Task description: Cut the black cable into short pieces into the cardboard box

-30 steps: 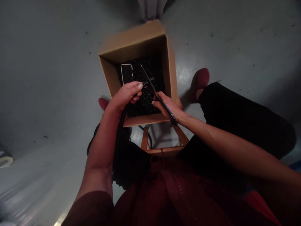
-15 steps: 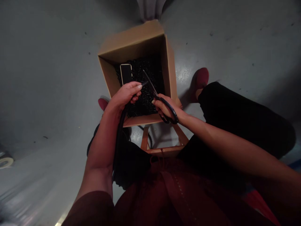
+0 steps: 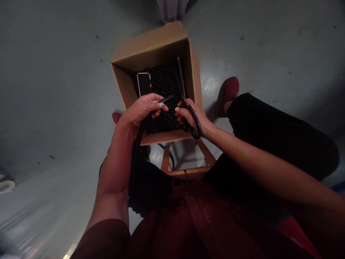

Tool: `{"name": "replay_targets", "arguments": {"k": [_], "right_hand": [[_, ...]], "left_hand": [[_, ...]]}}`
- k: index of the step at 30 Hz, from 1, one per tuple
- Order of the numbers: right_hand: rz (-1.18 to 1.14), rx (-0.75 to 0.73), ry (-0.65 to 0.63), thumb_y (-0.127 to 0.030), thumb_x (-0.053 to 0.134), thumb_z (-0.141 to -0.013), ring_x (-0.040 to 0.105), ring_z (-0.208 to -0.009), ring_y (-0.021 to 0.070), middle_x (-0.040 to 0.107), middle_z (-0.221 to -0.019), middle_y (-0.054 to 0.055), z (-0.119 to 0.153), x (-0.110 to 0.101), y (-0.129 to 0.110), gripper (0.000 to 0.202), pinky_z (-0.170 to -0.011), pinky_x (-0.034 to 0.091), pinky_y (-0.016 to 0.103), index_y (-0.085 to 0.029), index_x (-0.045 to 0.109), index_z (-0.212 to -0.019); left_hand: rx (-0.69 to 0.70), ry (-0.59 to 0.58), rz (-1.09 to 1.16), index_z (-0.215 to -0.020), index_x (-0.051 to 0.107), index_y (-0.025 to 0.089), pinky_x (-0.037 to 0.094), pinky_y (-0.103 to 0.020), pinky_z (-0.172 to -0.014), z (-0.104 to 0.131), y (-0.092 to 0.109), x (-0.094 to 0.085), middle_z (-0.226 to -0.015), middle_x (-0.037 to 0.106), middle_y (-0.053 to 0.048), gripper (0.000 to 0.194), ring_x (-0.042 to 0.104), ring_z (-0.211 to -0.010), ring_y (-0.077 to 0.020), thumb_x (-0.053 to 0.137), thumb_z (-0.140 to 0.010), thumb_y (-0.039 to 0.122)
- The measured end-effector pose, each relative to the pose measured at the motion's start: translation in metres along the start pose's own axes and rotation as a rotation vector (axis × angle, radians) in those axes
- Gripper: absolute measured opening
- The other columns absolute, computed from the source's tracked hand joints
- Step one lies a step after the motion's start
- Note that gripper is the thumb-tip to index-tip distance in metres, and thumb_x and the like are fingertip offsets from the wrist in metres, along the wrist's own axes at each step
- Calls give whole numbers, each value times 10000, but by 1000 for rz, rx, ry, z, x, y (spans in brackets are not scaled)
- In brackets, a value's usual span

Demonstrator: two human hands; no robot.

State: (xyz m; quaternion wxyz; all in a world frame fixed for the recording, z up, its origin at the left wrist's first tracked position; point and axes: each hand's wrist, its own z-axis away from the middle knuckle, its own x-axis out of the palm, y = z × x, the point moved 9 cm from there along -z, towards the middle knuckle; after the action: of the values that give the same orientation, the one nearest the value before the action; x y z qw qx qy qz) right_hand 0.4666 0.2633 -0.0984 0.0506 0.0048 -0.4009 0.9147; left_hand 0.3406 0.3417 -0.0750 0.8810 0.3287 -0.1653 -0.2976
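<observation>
Over the cardboard box [image 3: 194, 79], my left hand [image 3: 147, 107] pinches a black ribbed tube [image 3: 137, 144] near its end. The tube's tip pokes out past the fingers toward the right, and the rest hangs down along my left forearm. My right hand [image 3: 192, 115] is closed around the dark handles of a pair of scissors [image 3: 181, 77], whose blades point away from me, right of the tube's tip and apart from it. Small black pieces [image 3: 164, 120] cover the inside of the box. A phone [image 3: 144, 82] with a pale edge lies on them at the left.
The box rests at a wooden stool or frame [image 3: 188, 173] between my knees. A grey object [image 3: 172, 10] stands just beyond the box. On the grey floor at the far left lies a roll of tape [image 3: 7, 186]. My right foot in a red shoe [image 3: 231, 90] is beside the box.
The scissors have swung upright and moved right, away from the tube. A longer stretch of tube now sticks out beyond my left fingers.
</observation>
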Motion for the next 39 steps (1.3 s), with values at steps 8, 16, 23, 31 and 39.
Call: {"name": "replay_targets", "arguments": {"k": [8,16,23,31,39], "right_hand": [[-116,-136,-11,-400,708,-738,594,-646,137,546,-717,-37,-6,-11,-19,427,-600,499,272,-231,420,-1005],[-45,-193,87,-314,665,-772,576,-637,124,512,-738,-34,-13,-30,-25,341,-570,476,265,-239,423,-1000],[-18,-197,160,-355,639,-799,571,-618,124,494,-697,-42,-15,-39,-25,324,-554,463,258,-241,429,-1019],[49,-163,131,-348,636,-801,582,-658,137,531,-744,-23,-12,-32,-20,331,-591,486,281,-231,431,-1033],[116,-45,55,-391,547,-863,575,-662,124,572,-826,7,-1,-7,-7,252,-612,485,280,-212,425,-991]], "left_hand": [[-33,-159,-5,-1064,607,118,322,-163,-428,4,-7,23,-729,617,-6,318,463,-498,-40,641,-770,236],[-75,-251,-28,-1162,572,131,365,-164,-448,13,-6,33,-738,593,-2,445,486,-517,-43,686,-740,217],[-13,-132,-60,-1204,556,152,306,-151,-408,6,-4,24,-625,462,56,423,390,-447,-27,621,-800,259],[6,24,-207,-1138,623,138,290,-146,-399,1,-2,6,-674,524,23,334,393,-459,-25,567,-827,247],[56,192,-32,-1155,574,147,237,-144,-376,3,8,-38,-639,455,51,359,358,-424,-16,608,-827,289]]}}
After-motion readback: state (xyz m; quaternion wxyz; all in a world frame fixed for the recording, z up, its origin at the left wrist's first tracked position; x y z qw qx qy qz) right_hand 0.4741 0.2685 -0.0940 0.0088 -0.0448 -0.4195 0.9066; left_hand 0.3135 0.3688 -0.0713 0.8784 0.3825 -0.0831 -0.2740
